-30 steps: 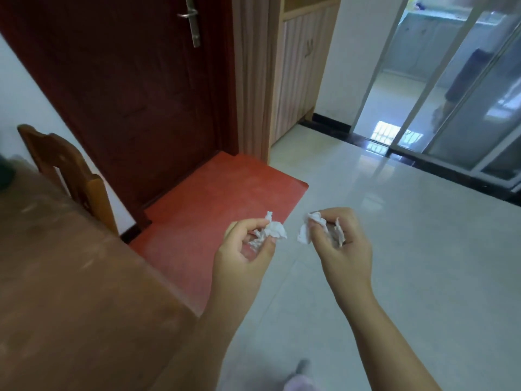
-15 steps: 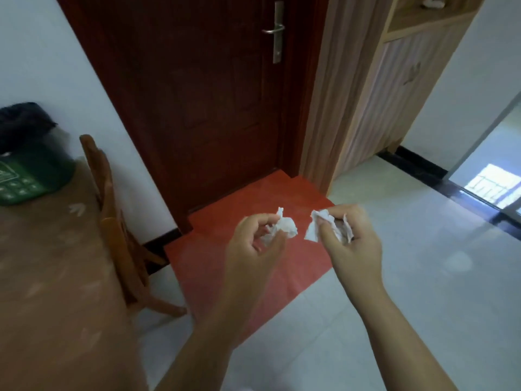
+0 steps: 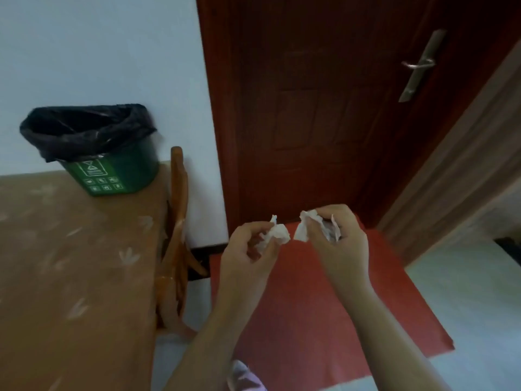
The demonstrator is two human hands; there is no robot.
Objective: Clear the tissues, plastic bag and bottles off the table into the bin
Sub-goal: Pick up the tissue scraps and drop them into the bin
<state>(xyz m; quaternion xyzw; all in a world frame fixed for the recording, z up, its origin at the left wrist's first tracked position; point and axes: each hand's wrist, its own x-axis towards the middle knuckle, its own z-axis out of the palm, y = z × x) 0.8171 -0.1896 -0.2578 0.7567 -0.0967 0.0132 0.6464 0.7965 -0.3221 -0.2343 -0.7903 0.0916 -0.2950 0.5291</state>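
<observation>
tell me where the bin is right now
In the head view the green bin stands at the upper left, on the far corner of the table against the white wall, just left of the wooden chair.

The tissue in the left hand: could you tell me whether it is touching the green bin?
Apart. The head view shows the left hand gripping the tissue above the red mat, while the green bin stands on the table, well to its left.

Left hand (image 3: 248, 249) pinches a tissue (image 3: 278, 235); right hand (image 3: 339, 245) grips a second tissue (image 3: 303, 232); forearms extended forward.
</observation>
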